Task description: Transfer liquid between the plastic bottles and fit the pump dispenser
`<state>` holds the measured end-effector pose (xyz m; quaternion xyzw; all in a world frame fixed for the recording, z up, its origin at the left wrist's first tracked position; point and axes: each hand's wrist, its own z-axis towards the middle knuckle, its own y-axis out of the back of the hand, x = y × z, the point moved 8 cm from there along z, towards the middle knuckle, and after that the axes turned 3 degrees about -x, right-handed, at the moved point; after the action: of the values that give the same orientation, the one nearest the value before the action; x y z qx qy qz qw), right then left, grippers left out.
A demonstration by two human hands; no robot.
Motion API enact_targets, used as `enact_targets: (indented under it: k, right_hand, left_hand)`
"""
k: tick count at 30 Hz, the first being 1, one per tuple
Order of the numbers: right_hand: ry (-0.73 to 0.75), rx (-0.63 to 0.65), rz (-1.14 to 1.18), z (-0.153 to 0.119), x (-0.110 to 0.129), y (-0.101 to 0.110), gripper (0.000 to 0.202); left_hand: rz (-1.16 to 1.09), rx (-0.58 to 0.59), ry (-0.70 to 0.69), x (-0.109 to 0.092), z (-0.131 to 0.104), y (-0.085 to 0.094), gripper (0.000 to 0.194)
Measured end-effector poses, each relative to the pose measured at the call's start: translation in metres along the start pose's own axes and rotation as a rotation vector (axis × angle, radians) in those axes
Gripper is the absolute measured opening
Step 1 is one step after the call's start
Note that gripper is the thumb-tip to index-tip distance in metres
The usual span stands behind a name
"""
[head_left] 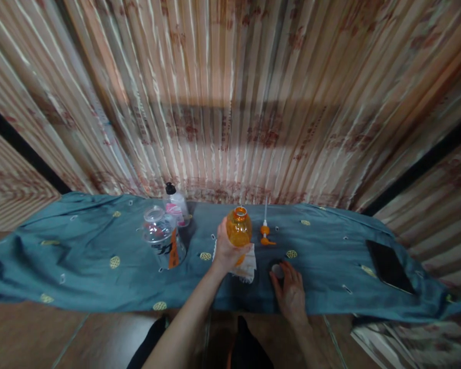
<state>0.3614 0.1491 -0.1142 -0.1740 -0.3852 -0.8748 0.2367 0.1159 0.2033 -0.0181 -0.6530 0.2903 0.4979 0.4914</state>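
Observation:
My left hand (225, 251) is wrapped round an orange see-through bottle (239, 231), whose neck is open at the top. Under the bottle and hand lies a white cloth (248, 266). To the right, my right hand (292, 293) is low over the bed cover, its thumb and fingers closed round a small pale round cap (277, 270). An orange pump top (265, 231) with a white tube rests between the bottle and the right side of the cover, its tube pointing away from me.
A large clear plastic jar (163, 243) stands at the left, with a white and pink bottle (176, 207) with a black top behind it. A dark flat tablet-like thing (389, 266) lies at the right. Patterned curtains (230, 102) hang behind the teal cloth-covered surface (322, 256).

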Motion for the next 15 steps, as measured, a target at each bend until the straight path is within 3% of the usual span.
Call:
enact_targets:
  k: [7, 15]
  right_hand:
    - [-0.013, -0.011, -0.024, -0.003, -0.005, 0.004, 0.061]
    - [-0.071, 0.002, -0.009, 0.003, -0.003, -0.004, 0.069]
  left_hand:
    - [0.111, 0.048, -0.105, -0.006, -0.005, -0.005, 0.086]
    - [0.018, 0.059, -0.006, 0.011, -0.005, -0.004, 0.097]
